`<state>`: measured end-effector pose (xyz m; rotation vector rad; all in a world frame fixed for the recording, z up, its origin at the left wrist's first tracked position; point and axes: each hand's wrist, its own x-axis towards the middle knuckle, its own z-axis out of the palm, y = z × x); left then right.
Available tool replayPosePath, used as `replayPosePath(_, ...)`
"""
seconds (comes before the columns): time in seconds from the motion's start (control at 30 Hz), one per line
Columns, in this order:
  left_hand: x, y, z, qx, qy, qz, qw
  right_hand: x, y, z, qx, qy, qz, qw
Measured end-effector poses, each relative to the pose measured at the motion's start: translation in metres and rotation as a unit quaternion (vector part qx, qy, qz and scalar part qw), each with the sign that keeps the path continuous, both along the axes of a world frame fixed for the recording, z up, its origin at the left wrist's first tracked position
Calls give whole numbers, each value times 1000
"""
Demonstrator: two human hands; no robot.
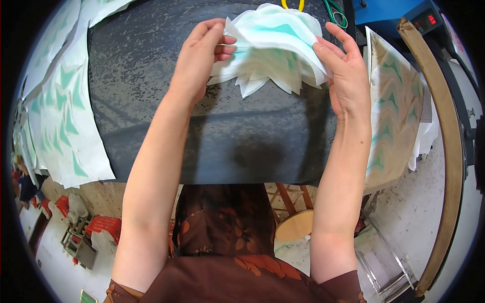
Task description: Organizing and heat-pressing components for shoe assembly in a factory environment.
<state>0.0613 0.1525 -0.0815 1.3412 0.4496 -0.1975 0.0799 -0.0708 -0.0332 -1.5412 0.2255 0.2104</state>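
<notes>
A loose pile of thin white pieces with green patches (275,63) fans out on the dark tabletop, their pointed edges toward me. Over the pile arches the top piece, a white-and-green sheet (283,30), lifted between my hands. My left hand (202,53) pinches its left corner, thumb against curled fingers. At the right edge, my right hand (348,68) holds the same sheet near the thumb, with some fingers raised off it. The fingertips behind the sheet are partly hidden.
More white sheets with green shapes (65,121) hang over the table's left side. On the right lies a brown-tinted patterned sheet (396,106) beside a long curved-looking brown strip (444,131). Yellow-handled (293,6) and green-handled tools (335,12) lie behind the pile, near a blue machine (389,12). A wooden stool (294,225) stands below.
</notes>
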Motion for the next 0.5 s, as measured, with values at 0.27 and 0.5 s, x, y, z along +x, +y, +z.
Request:
replayPosePath(0.27, -31, -10, 55, -69, 18, -148, 986, -39, -1, 39, -107, -124, 31, 986)
replayPosePath(0.5, -55, -32, 65, -82, 12, -202, 976, -74, -19, 69, -36, -33, 21, 999)
